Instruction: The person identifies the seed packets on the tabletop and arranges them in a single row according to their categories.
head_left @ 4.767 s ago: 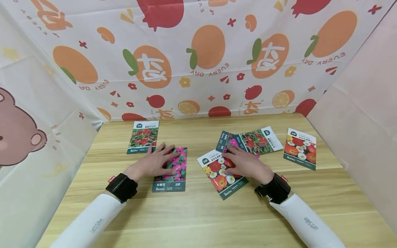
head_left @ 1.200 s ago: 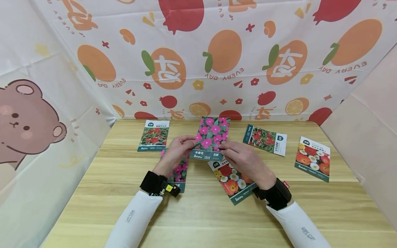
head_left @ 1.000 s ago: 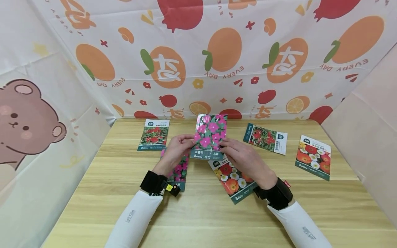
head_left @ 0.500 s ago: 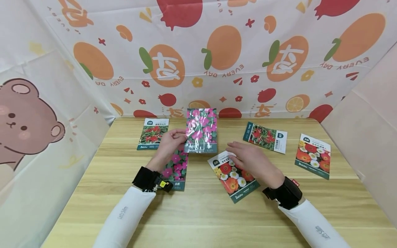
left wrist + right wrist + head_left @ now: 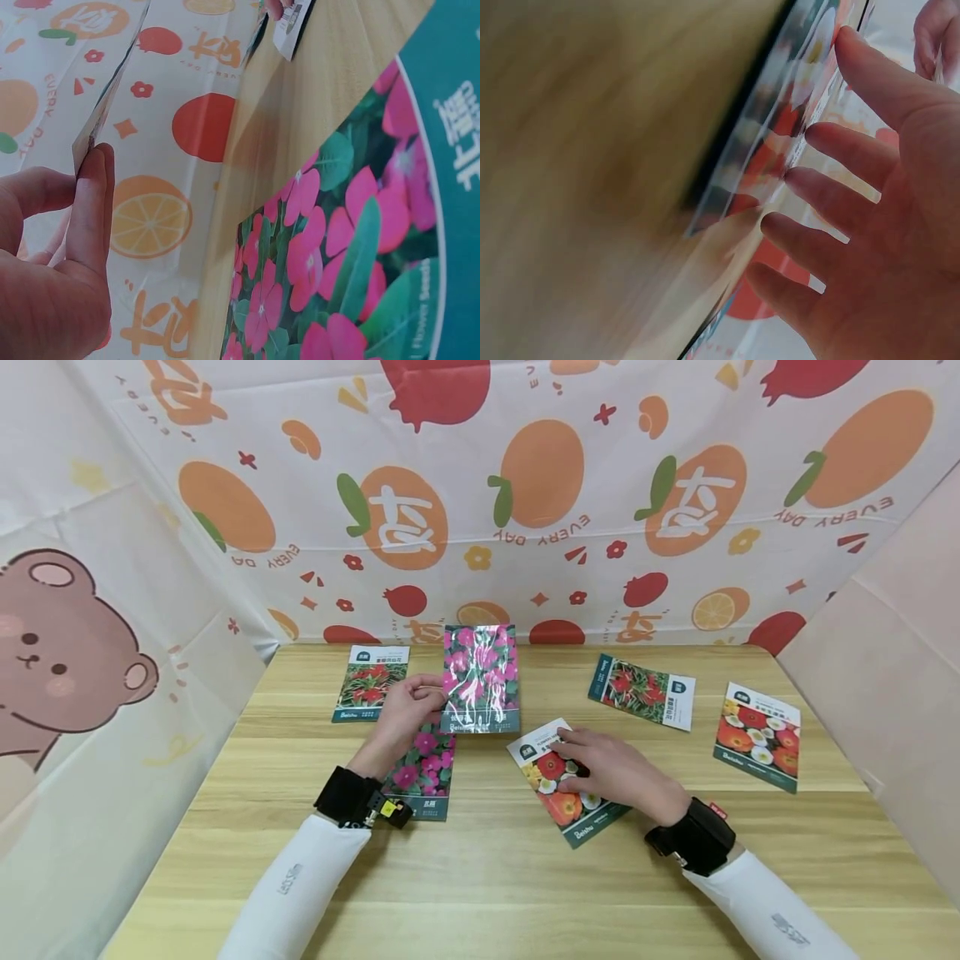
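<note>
My left hand pinches a seed packet with pink flowers by its left edge, thumb against fingers. The packet is raised above the table; the left wrist view shows it edge-on. Beneath that hand lies a second pink-flower packet, partly covered by the forearm and hand. My right hand rests with spread, fairly straight fingers on a packet of red, orange and white poppies. In the right wrist view those fingertips are right at the packet's surface.
A red-flower packet lies at the back left of the wooden table, another red-flower packet at the back right. Far right is a second poppy packet. A fruit-print cloth hangs behind the table.
The raised pink-flower packet was lifted off the right-hand group and held in both hands. My right hand has let go and come down on the poppy packet; my left has carried the pink one left.
</note>
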The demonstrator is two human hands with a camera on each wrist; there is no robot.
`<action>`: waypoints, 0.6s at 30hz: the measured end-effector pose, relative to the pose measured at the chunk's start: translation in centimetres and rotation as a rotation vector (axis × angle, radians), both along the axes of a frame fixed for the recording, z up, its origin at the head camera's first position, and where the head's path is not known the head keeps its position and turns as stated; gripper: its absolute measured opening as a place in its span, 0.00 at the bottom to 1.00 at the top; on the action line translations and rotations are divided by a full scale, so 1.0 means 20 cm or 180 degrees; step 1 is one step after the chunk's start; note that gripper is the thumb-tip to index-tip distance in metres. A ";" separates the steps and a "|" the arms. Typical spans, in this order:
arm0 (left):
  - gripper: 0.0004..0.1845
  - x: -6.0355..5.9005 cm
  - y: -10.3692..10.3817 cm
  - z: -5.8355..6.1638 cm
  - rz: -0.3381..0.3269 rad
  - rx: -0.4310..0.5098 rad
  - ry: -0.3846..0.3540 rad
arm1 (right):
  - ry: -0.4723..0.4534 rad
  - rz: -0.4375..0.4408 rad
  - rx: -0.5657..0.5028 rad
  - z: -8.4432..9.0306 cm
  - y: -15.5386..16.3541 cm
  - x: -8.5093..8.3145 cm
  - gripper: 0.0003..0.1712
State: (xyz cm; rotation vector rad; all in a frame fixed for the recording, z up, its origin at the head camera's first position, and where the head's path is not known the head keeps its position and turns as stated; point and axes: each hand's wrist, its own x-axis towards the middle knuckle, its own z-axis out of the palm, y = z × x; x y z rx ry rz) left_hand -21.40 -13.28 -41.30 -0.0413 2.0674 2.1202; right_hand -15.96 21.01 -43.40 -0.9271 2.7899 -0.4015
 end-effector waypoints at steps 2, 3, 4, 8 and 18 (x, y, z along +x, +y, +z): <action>0.17 0.00 -0.01 0.00 -0.0005 -0.0025 0.0009 | -0.0017 -0.0041 -0.0003 0.00 0.03 -0.01 0.38; 0.17 0.01 -0.01 0.00 0.0000 -0.0029 0.0008 | -0.0033 -0.0072 -0.0003 0.00 0.04 -0.01 0.38; 0.17 0.01 -0.01 0.00 0.0000 -0.0045 0.0008 | -0.0046 -0.0099 -0.0006 0.00 0.06 -0.02 0.38; 0.16 0.02 -0.01 -0.01 -0.0001 -0.0081 -0.0012 | -0.0114 -0.0219 -0.0021 0.01 0.12 -0.03 0.37; 0.13 0.04 -0.01 -0.03 -0.0085 -0.0136 0.0023 | -0.0189 -0.0422 0.0011 0.01 0.23 -0.07 0.36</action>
